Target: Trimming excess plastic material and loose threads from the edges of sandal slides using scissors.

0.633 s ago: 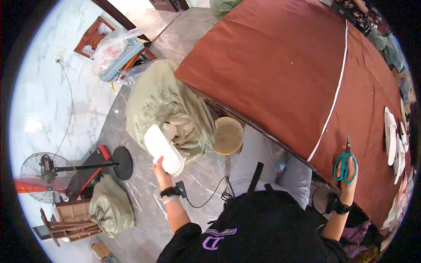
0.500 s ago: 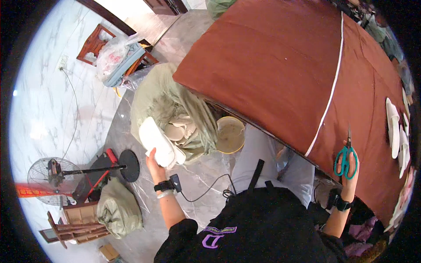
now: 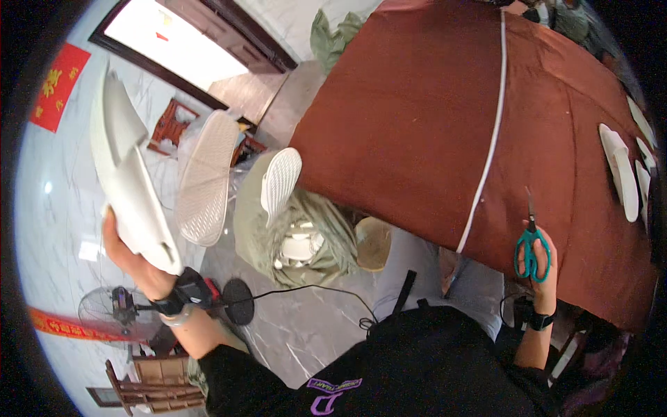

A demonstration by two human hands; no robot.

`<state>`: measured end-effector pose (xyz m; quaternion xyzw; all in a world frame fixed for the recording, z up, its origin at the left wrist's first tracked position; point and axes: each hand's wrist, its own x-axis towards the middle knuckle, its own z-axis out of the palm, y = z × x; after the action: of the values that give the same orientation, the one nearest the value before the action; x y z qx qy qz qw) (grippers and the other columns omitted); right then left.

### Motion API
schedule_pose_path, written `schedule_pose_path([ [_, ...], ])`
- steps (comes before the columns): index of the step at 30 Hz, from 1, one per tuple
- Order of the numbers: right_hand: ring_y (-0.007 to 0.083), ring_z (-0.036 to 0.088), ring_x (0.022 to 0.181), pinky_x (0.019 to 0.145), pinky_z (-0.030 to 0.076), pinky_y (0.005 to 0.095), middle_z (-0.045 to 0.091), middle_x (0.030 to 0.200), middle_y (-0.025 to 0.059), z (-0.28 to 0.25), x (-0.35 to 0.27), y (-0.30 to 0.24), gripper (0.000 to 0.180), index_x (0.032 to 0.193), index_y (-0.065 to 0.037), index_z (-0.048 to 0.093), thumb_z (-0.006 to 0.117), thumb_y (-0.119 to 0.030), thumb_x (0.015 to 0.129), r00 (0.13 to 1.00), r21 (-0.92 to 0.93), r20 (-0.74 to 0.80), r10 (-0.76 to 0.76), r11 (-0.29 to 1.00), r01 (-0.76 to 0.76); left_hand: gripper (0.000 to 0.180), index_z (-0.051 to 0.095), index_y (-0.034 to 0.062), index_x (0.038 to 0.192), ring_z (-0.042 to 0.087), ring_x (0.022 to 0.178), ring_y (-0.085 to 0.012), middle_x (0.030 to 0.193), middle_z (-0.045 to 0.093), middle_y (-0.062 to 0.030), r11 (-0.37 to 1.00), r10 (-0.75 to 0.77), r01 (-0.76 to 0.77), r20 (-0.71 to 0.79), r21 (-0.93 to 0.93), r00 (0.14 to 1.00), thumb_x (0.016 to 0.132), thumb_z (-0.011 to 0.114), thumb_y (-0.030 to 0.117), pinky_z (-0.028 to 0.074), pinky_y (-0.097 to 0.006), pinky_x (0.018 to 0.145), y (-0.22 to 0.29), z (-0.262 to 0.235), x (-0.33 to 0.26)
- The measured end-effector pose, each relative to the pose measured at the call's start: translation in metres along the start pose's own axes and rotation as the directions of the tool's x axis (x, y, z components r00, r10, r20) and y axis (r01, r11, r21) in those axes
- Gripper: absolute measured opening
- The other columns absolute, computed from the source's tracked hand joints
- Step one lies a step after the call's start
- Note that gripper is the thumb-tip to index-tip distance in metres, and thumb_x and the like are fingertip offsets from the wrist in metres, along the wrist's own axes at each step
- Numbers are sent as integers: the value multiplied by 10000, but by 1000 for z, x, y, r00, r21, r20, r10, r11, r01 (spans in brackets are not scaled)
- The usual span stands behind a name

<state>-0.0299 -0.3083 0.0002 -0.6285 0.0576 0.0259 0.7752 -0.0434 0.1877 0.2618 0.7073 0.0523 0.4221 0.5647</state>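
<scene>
My left hand [image 3: 142, 270] is raised at the left, its fingers closed around the heel end of a white slipper [image 3: 132, 184]. Beside it, a second white slipper [image 3: 207, 181] shows its textured sole and looks to be in mid-air. A third, smaller-looking slipper [image 3: 281, 182] hangs above the green sack [image 3: 251, 215], sole showing; no hand touches it. More white slippers [image 3: 300, 248] lie inside the open sack. Over the near edge of the brown-covered table [image 3: 403, 104], my right hand [image 3: 547, 272] holds scissors [image 3: 533, 256] with teal handles, blades pointing away from me.
Several white slippers [image 3: 618, 170] lie at the table's right side. A white cord [image 3: 496, 132] crosses the brown cover. A bucket [image 3: 374, 244] stands beside the sack, under the table's edge. A fan [image 3: 114, 309] and a wooden chair [image 3: 156, 382] are at the lower left.
My left hand has risen up and left with one slipper; the two other slippers are now apart from it, in the air. My right hand still holds the scissors. The view has shifted.
</scene>
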Motion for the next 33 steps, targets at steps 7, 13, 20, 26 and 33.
schedule_pose_path([
  [7,111,526,522,468,414,227,567,683,44,-12,-2,10,381,1196,-10,515,523,-267,914,999,178,28,-34,984,29,362,522,-28,1124,620,927,-278,1041,606,-159,899,-37,207,403,-387,914,889,486,245,546,-435,757,42,133,67],
  [13,119,545,546,486,427,239,580,720,45,-22,-14,16,334,1202,-49,509,530,-227,920,995,270,36,-90,960,77,412,481,-51,1185,585,1018,-219,1129,577,-153,911,109,124,520,-394,847,872,494,217,461,-347,911,31,231,0],
  [20,171,617,826,630,502,281,609,1028,143,-8,-11,19,568,1255,-74,424,718,-169,777,985,405,-23,-169,900,164,449,483,-8,1189,584,958,-188,1065,592,-94,706,-250,682,833,-191,493,798,595,180,474,-311,836,-40,271,-90],
  [26,183,535,1057,868,447,308,537,1154,81,40,-4,11,732,1301,-66,353,777,-175,714,988,472,-21,-150,870,142,511,472,-10,1178,563,956,-154,1050,581,-92,818,-241,575,907,-1,345,741,713,103,478,-293,803,-108,258,-189],
  [33,225,459,1154,969,368,353,468,1252,100,49,-6,15,821,1336,-30,306,768,-150,669,990,551,-11,-142,825,125,628,440,-31,1236,543,1005,-180,1102,563,-133,975,7,205,938,-83,347,740,741,209,435,-307,860,-98,236,-225],
])
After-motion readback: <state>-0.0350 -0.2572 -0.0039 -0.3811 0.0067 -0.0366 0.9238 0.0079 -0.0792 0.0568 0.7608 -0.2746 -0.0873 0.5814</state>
